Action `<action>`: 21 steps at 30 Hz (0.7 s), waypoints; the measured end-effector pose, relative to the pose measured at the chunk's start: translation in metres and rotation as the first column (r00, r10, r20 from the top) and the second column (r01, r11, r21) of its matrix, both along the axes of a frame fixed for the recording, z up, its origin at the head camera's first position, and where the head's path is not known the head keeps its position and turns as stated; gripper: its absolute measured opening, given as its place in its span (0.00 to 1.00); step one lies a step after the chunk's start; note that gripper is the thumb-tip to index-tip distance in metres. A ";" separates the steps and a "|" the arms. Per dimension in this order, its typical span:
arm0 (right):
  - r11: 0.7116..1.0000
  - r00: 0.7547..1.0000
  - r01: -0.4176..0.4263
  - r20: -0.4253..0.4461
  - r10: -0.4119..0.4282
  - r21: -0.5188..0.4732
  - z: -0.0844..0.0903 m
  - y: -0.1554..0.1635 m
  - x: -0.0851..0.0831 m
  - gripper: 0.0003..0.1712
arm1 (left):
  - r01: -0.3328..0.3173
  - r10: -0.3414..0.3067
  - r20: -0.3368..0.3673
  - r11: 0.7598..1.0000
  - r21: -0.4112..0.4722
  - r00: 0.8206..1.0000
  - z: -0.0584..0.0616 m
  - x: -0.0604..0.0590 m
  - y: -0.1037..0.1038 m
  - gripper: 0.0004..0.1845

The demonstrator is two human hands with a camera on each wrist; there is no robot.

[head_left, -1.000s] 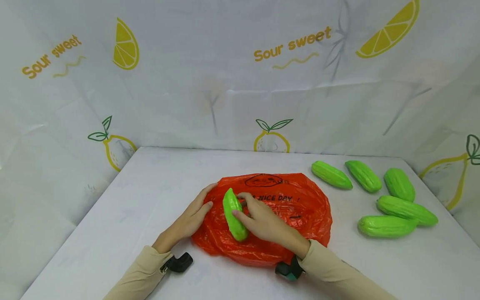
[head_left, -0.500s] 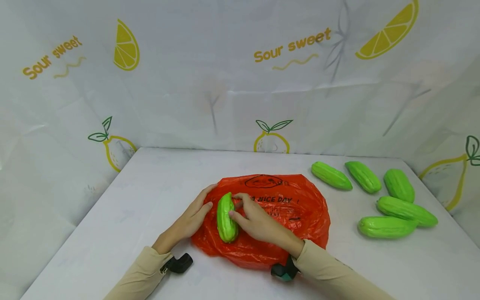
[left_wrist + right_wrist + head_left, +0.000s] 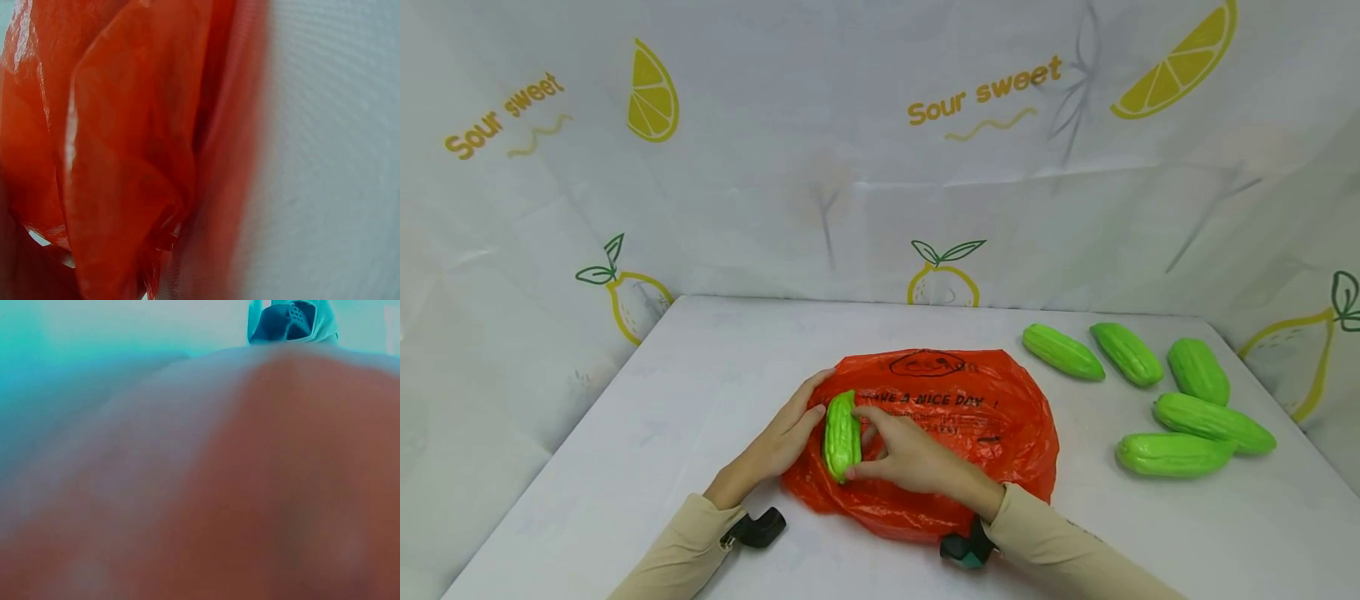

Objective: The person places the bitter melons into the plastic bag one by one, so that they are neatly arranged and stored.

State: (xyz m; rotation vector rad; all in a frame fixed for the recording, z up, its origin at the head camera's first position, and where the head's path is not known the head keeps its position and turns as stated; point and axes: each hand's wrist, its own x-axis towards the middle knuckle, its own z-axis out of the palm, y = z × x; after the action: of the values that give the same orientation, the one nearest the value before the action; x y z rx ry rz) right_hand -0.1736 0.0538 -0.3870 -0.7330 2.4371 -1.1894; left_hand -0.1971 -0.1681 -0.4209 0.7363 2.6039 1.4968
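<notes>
The right hand (image 3: 904, 457) pinches one gourd (image 3: 842, 435) at the bag (image 3: 985, 433) mouth, which the left hand (image 3: 778, 442) grips, leaving five gourds (image 3: 1172, 452) unbagged on the bench (image 3: 700, 367).

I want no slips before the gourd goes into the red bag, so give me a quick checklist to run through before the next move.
1. Right hand grips the green gourd: ok.
2. Left hand holds the red bag at its left edge: ok.
3. Bag mouth open wide enough: cannot tell; both wrist views are blurred.
4. Gourd at the bag's left edge, beside the left hand: ok.
5. Five other gourds lie apart on the table, right of the bag: ok.
</notes>
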 end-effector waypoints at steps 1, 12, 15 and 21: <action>1.000 1.000 0.001 -0.004 -0.001 0.002 0.000 0.000 0.000 0.44 | -0.001 0.001 -0.001 1.000 0.000 1.000 0.000 0.000 0.000 0.27; 1.000 0.999 -0.013 -0.045 0.013 0.008 -0.001 0.001 -0.001 0.37 | -0.008 0.008 -0.017 1.000 0.010 1.000 -0.002 0.000 0.000 0.26; 1.000 0.999 -0.012 -0.046 0.012 0.005 0.000 0.002 0.000 0.36 | -0.004 0.004 -0.015 1.000 0.011 1.000 -0.002 0.000 0.000 0.26; 1.000 0.999 -0.011 -0.051 0.012 0.010 0.001 0.003 0.001 0.35 | -0.004 0.004 -0.011 1.000 0.001 1.000 -0.002 -0.001 0.000 0.26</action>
State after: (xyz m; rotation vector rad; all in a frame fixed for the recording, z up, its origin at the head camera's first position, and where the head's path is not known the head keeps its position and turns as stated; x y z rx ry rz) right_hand -0.1730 0.0572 -0.3858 -0.7824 2.4747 -1.1672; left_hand -0.1978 -0.1684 -0.4225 0.7418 2.6143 1.4998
